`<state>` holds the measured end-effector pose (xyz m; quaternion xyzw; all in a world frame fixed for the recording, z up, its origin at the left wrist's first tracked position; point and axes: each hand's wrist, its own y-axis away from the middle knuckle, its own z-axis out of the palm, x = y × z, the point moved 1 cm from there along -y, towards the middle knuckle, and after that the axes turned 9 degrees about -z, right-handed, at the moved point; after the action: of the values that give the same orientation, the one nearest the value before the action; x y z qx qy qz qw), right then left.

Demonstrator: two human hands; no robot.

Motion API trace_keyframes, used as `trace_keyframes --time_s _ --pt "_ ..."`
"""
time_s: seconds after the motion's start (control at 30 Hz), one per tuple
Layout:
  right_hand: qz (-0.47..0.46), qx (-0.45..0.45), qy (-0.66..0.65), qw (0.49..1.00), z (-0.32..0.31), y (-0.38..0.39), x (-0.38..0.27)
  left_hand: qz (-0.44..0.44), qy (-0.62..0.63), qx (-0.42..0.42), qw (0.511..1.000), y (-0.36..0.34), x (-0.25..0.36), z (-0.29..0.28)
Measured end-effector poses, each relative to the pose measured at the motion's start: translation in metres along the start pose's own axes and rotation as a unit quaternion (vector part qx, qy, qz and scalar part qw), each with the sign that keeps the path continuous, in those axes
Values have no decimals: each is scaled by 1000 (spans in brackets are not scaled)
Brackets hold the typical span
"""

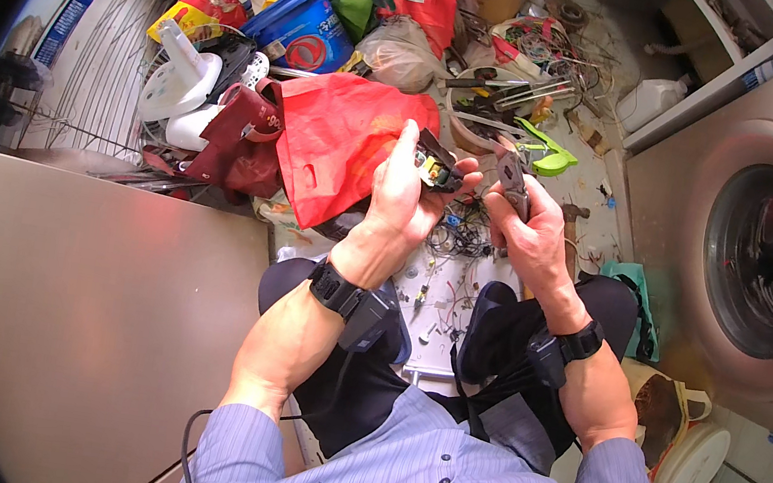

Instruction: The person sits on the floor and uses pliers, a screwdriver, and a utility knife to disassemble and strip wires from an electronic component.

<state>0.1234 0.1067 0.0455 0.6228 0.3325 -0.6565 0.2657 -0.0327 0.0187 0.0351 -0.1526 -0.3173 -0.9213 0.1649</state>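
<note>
A washing machine (pixel 747 236) (round, dark door (pixel 766 261)) stands right of a red bag (pixel 332 138) and blue bucket (pixel 311 22).

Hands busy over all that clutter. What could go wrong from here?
1. The dark device in the left hand has its inside exposed; a loose bit might drop out and get lost among the wires.
2. The right hand holds a grey piece at its fingertips, so it could slip.
3. Small parts lie on the floor between the shoes; a shifted foot might crush or scatter them.
</note>
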Motion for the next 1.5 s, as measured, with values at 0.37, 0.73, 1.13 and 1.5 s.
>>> trace_keyframes --time_s 0.37,0.73,1.13,1.5 --pt "-270 -15 214 939 -5 -1 11 60 -151 49 986 -1 -8 2" --pt "-213 0 235 948 -17 2 11 154 -224 60 961 1 -13 8" --pt "-170 -19 200 965 -9 8 18 192 -217 62 955 -16 -11 -13" --pt "-225 -7 252 941 -6 9 23 115 -118 26 986 -7 -13 -2"
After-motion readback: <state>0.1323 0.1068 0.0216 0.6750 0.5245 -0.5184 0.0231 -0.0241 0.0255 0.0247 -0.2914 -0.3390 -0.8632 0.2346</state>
